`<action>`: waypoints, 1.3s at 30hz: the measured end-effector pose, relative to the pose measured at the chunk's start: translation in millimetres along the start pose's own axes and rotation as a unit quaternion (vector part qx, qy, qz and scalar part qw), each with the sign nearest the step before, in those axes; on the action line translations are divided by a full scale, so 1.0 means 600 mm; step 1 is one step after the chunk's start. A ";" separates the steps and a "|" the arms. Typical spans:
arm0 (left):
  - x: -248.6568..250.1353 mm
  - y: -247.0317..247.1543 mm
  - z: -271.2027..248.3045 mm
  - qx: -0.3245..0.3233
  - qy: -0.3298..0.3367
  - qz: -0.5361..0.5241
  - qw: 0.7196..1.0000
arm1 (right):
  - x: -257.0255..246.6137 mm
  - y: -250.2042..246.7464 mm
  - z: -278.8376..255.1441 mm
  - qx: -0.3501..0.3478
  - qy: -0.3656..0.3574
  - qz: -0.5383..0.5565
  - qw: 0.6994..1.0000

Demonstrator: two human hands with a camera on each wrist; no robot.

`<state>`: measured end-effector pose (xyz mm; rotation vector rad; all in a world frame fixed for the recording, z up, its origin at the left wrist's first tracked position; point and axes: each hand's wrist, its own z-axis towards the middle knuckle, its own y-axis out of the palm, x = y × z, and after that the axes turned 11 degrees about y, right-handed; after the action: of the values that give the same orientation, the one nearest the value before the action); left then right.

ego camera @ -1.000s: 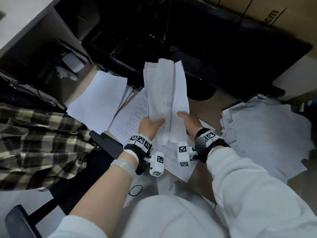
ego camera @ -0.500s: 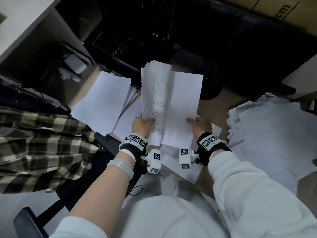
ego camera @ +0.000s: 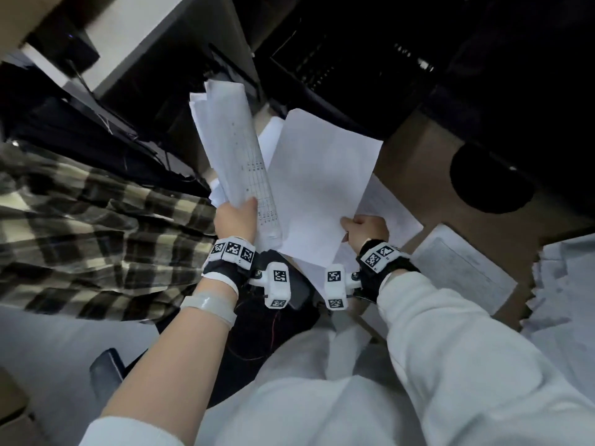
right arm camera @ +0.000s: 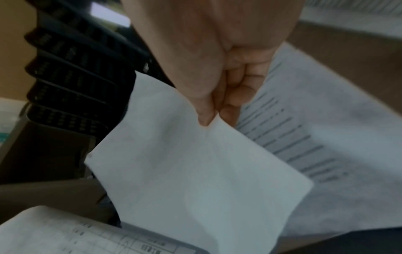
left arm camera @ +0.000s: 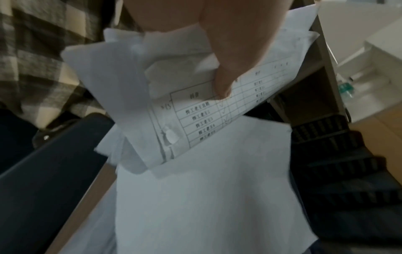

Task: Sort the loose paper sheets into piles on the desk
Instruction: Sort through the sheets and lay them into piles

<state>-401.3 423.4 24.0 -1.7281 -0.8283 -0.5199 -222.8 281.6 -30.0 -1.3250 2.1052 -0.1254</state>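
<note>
My left hand [ego camera: 236, 217] grips a curled bundle of printed sheets [ego camera: 233, 149] by its lower end, held upright above the desk. In the left wrist view the thumb [left arm camera: 224, 82] presses on a sheet with a printed table [left arm camera: 195, 113]. My right hand [ego camera: 363, 228] pinches one blank white sheet [ego camera: 322, 185] at its lower right corner, just right of the bundle. The right wrist view shows thumb and forefinger [right arm camera: 206, 116] pinching that blank sheet [right arm camera: 195, 171]. A sheet of printed text [ego camera: 386, 204] lies on the brown desk [ego camera: 418, 149] beneath it.
A messy heap of white sheets [ego camera: 566, 284] covers the desk's right side, and a printed form [ego camera: 463, 268] lies beside it. Black stacked trays [ego camera: 338, 59] stand behind the papers. A plaid garment [ego camera: 80, 226] hangs at the left. A round dark object [ego camera: 489, 181] sits at the right.
The blank sheet has been drawn off the bundle to the right by my right hand. The bundle has tilted left with my left hand, and the head view has swung left.
</note>
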 end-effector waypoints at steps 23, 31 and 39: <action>-0.066 -0.039 0.027 -0.077 0.029 -0.063 0.995 | -0.106 0.131 0.027 -0.113 -0.023 -0.089 0.989; -0.037 0.036 -0.041 -0.256 0.106 0.082 0.957 | -0.073 0.044 -0.041 -0.169 -0.058 0.106 0.978; 0.011 0.107 -0.121 -0.428 0.151 0.026 0.890 | -0.014 -0.058 -0.023 -0.072 0.053 0.159 0.983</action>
<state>-344.4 346.1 9.8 -2.3593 -0.3181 -1.2125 -201.0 268.1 -1.6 -1.0627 2.4264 0.0964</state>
